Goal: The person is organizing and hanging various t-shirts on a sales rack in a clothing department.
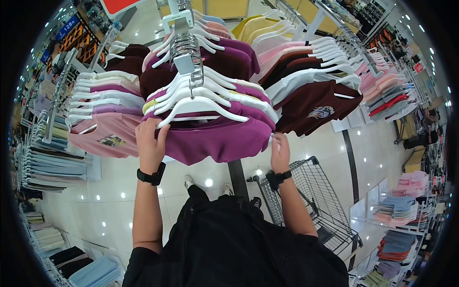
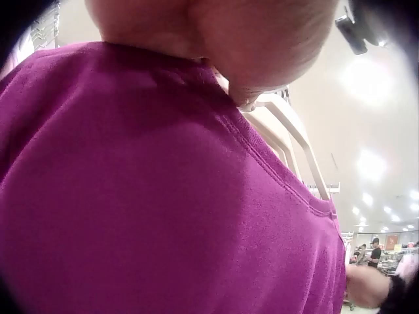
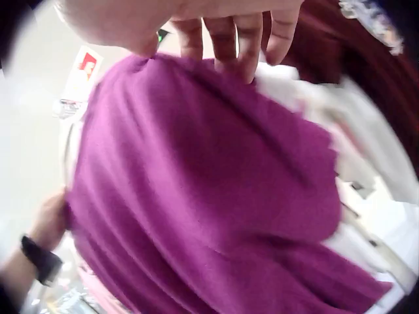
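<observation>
A purple sweatshirt (image 1: 217, 141) hangs at the front of the rack on a white hanger (image 1: 203, 106). My left hand (image 1: 152, 143) grips its left shoulder by the hanger's end, thumb in front and fingers going behind the cloth. In the left wrist view, that hand (image 2: 216, 39) covers the shoulder beside the ribbed neckline. At the garment's right edge, my right hand (image 1: 280, 152) pinches the cloth. The right wrist view shows its thumb and bent fingers (image 3: 247, 46) along the top edge of the purple cloth, slightly blurred.
More tops on white hangers crowd behind. A pink top (image 1: 105, 131) hangs to the left and a dark maroon one (image 1: 318, 107) to the right. A wire shopping cart (image 1: 320, 196) stands on the tiled floor at the right. Racks of folded trousers (image 1: 57, 165) line the left.
</observation>
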Action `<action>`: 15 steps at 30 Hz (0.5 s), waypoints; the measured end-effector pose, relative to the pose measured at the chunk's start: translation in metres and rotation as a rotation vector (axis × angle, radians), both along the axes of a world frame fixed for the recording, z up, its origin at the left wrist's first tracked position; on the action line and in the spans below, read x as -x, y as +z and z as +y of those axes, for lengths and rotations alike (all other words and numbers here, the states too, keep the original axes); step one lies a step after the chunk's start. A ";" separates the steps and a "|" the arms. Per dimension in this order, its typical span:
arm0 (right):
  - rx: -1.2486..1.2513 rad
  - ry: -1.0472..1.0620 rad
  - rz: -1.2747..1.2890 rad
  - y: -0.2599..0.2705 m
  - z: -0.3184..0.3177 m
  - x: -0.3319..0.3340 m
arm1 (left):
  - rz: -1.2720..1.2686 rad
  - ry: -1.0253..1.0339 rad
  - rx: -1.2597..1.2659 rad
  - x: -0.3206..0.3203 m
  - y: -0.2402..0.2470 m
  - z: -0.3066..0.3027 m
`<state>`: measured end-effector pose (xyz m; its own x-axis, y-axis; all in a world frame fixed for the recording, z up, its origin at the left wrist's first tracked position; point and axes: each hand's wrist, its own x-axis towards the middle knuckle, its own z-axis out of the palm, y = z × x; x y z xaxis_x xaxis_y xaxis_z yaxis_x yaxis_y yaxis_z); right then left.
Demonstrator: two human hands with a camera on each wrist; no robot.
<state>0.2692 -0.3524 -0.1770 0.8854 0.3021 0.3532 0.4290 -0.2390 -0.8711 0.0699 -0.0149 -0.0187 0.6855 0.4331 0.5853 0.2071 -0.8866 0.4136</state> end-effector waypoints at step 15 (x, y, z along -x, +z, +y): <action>0.957 -0.354 0.898 -0.207 -0.118 0.078 | 0.043 -0.052 0.150 -0.003 -0.016 -0.001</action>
